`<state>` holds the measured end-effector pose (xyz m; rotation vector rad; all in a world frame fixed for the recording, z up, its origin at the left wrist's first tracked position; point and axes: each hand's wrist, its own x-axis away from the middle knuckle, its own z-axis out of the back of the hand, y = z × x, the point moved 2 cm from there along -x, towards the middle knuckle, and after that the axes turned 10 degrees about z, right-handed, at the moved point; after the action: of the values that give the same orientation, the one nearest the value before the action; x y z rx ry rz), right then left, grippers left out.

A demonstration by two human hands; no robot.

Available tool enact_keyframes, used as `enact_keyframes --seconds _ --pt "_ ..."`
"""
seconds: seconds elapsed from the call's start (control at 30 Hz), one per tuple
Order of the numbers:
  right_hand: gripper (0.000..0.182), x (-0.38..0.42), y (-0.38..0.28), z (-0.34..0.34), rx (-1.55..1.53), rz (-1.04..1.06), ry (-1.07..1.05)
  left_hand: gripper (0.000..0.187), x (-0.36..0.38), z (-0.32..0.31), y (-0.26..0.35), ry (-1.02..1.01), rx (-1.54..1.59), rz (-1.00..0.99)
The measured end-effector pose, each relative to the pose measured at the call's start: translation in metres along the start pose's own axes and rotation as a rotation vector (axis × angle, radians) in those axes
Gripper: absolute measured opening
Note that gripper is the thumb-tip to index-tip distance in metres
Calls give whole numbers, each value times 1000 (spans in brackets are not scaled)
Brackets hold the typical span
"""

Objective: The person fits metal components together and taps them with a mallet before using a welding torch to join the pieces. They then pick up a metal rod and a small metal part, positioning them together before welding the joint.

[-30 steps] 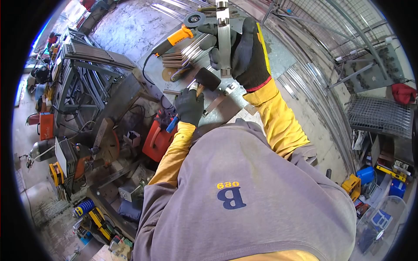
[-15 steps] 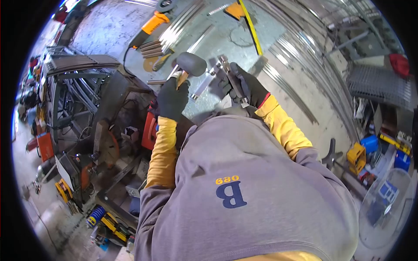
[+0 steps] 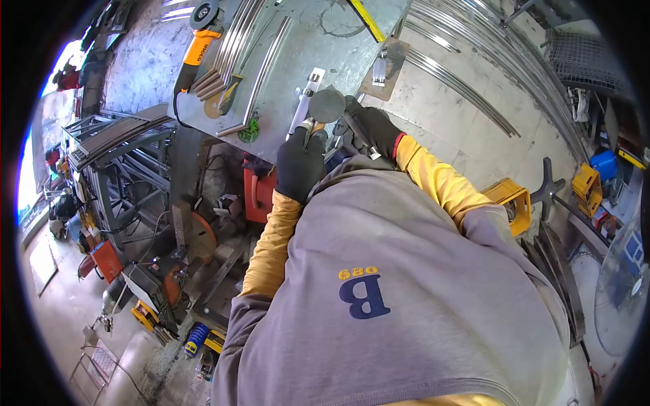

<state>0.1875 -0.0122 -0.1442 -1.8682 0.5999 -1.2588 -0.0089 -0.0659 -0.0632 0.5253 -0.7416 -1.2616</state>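
Note:
My left hand, in a black glove, is closed around the wooden handle of a rubber mallet. The mallet's dark round head is up beside my right hand. That hand, gloved too, is closed on a short metal bar with a shiny end; the mallet and fingers hide part of it. A similar silver metal piece lies on the metal table just beyond the mallet. Another small silver piece rests on a flat plate at the table's right edge.
An orange angle grinder lies at the table's left, near metal tubes and a green disc. A yellow strip lies at the back. Long metal rods are on the right. A red case sits below the table.
The view has shifted. The mallet head has moved right, close to the bar in my right hand. The other silver piece, earlier beside that bar, now appears farther out beyond the mallet.

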Motion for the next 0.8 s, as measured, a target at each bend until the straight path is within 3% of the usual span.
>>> enact_keyframes --seconds 0.03,0.07,0.13,0.2,0.33,0.37,0.43,0.5,0.57,0.63,0.67,0.73,0.8 --pt "73 -5 8 4 221 77 -2 28 0 -3 -3 -4 -6 -3" --pt "73 -9 18 5 214 77 1 22 1 -5 -8 22 -32 -10" --pt "79 -16 25 8 487 327 28 16 1 -6 -7 53 -59 -23" --pt "79 -17 29 8 458 367 29 30 3 -5 -5 53 -69 -37" --pt "77 -8 17 4 341 481 70 30 5 -7 -5 9 1 88" --pt "77 -7 12 4 340 480 70 25 3 -10 -11 41 -10 15" --pt "70 1 -9 3 128 74 19 20 1 -12 -12 74 -19 -58" --pt "66 6 -5 5 72 156 28 21 0 -13 -7 147 -85 -162" --pt "62 10 -1 10 17 230 36 21 1 -14 -8 121 -58 -125" --pt "57 14 -2 6 -313 -71 -180 22 2 -12 -6 100 -33 -90" --pt "57 13 4 5 -312 -72 -181 25 3 -11 -5 71 -31 -42" --pt "55 10 6 3 25 166 -47 29 3 -10 -4 42 -28 5" --pt "55 17 -6 2 96 102 -34 28 3 -11 -3 27 -24 30"
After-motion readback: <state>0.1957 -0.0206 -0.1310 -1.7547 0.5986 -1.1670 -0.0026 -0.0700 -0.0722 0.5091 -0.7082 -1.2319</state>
